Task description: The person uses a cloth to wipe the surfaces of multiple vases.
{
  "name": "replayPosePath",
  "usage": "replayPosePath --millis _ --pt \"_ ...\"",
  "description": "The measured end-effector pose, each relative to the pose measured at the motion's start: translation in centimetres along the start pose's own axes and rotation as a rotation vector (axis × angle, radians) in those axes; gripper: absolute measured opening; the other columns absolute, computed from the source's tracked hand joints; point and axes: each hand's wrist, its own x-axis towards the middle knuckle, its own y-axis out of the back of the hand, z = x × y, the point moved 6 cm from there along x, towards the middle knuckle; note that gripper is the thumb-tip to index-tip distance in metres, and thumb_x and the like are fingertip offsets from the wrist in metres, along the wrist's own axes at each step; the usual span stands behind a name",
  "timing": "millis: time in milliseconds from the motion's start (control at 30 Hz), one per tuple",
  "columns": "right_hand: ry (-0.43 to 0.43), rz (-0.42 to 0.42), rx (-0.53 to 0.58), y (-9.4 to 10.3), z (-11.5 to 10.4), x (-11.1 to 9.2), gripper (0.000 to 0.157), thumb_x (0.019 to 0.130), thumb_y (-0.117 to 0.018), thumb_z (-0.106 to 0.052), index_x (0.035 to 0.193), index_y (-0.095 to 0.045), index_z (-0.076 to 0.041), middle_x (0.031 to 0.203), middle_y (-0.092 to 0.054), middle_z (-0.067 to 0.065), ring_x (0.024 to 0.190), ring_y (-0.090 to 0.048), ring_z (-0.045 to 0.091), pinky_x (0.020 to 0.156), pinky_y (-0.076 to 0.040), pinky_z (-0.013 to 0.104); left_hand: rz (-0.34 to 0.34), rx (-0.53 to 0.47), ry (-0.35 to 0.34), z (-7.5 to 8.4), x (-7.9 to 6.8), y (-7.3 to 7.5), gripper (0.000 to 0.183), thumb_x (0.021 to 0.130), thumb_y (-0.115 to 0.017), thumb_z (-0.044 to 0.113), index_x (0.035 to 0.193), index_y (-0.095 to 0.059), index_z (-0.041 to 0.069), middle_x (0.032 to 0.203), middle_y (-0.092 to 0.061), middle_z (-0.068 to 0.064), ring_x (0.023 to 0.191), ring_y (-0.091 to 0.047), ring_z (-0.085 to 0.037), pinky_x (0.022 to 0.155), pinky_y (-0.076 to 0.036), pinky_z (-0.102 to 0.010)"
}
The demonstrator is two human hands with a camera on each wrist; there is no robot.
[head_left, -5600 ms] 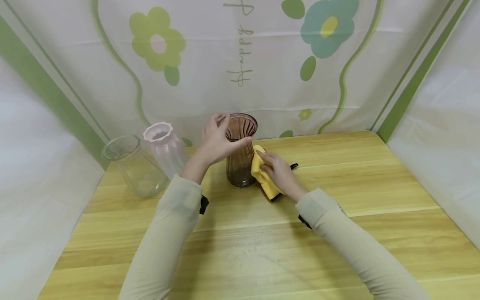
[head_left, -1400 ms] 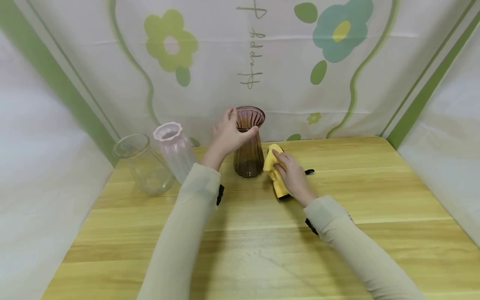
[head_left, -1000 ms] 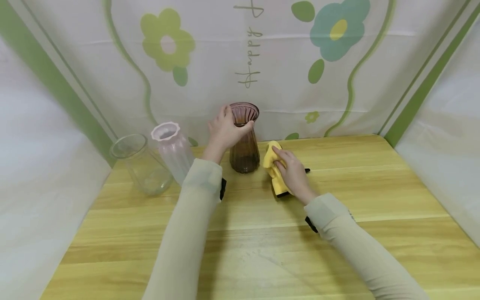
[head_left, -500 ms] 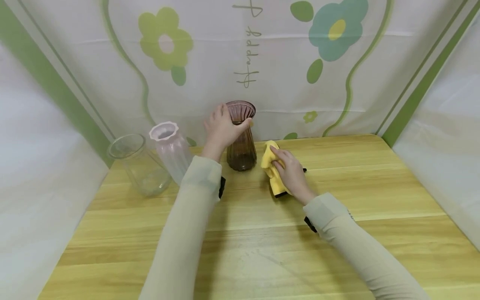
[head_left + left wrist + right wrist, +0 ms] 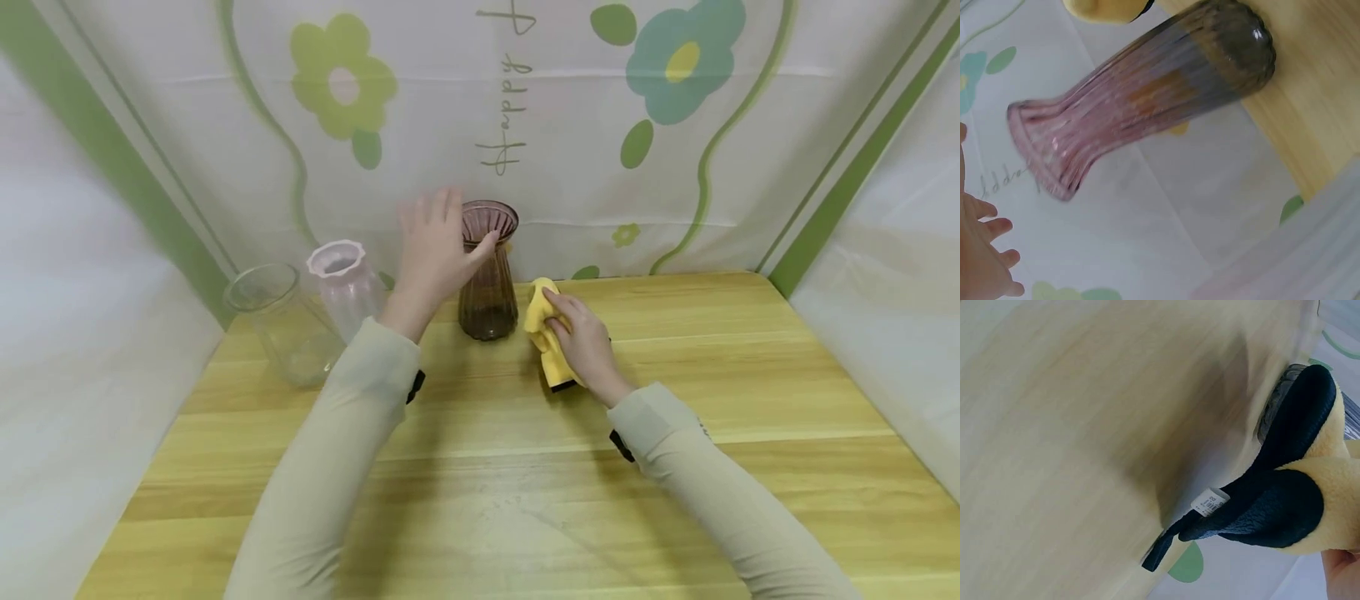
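Observation:
A purple-brown ribbed glass vase (image 5: 487, 300) with a flared rim stands upright near the back edge of the table. Beside its rim on the left is my left hand (image 5: 433, 254), fingers extended and thumb pointing across the vase's neck. In the left wrist view the fingers (image 5: 1000, 228) lie apart from the vase (image 5: 1147, 100). To the right of the vase, my right hand (image 5: 588, 346) pinches a bunched cloth (image 5: 553, 362), yellow on one side. The right wrist view shows the cloth's (image 5: 1272, 506) dark side, a white label and a dark hanging loop.
Left of my left hand stand a pink-and-white vase (image 5: 348, 292) with a scalloped rim and a clear glass vase (image 5: 288, 342). My left forearm passes close to both. The wooden table (image 5: 510, 517) meets a flower-printed curtain (image 5: 555, 167) behind.
My left hand has let go of the purple-brown vase and moved left, its fingers straightening. The vase went further back from its earliest position. My right hand keeps the cloth, now apart from the vase.

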Motion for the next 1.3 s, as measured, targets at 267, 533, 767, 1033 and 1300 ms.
replayPosePath --millis 267,533,767,1033,1300 --pt "0.007 0.019 0.03 0.6 -0.9 0.5 0.047 0.089 -0.063 -0.005 0.135 -0.053 -0.007 0.122 -0.061 0.021 0.112 -0.061 0.036 0.095 -0.052 0.044 0.079 0.096 0.02 -4.0 -2.1 2.5 0.073 0.094 -0.048 0.052 0.146 -0.034 0.002 0.147 -0.042 -0.018 0.138 -0.033 -0.037 0.118 -0.013 -0.059" --pt "0.008 0.004 0.043 0.8 -1.4 0.8 0.047 0.089 -0.062 -0.004 0.136 -0.052 -0.006 0.125 -0.06 0.022 0.115 -0.059 0.037 0.099 -0.05 0.044 0.074 0.051 0.143 -11.0 -4.0 2.5 0.072 0.097 -0.039 0.053 0.145 -0.033 0.0 0.147 -0.04 -0.023 0.139 -0.029 -0.043 0.118 -0.002 -0.062" --pt "0.0 -0.003 0.045 0.8 -1.5 0.8 0.047 0.089 -0.063 -0.006 0.136 -0.052 -0.006 0.126 -0.06 0.02 0.116 -0.059 0.036 0.099 -0.05 0.044 0.054 -0.032 0.225 -14.7 -5.3 1.6 0.08 0.09 -0.035 0.069 0.142 -0.037 0.008 0.138 -0.047 -0.024 0.137 -0.029 -0.044 0.115 0.005 -0.065" --pt "0.018 0.015 0.059 0.8 -1.7 0.9 0.047 0.088 -0.064 -0.005 0.135 -0.053 -0.006 0.125 -0.06 0.02 0.116 -0.059 0.036 0.099 -0.05 0.043 0.011 -0.017 0.209 -15.6 -5.8 0.8 0.1 0.084 -0.028 0.081 0.147 -0.031 0.004 0.143 -0.041 -0.028 0.14 -0.024 -0.045 0.11 0.019 -0.067" --pt "0.018 0.019 0.054 0.9 -1.9 0.9 0.047 0.088 -0.064 -0.005 0.135 -0.054 -0.007 0.126 -0.06 0.019 0.118 -0.059 0.035 0.099 -0.05 0.043 -0.037 -0.041 0.214 -15.5 -5.8 0.6 0.095 0.088 -0.031 0.075 0.151 -0.023 0.004 0.147 -0.037 -0.029 0.139 -0.026 -0.048 0.111 0.015 -0.068"
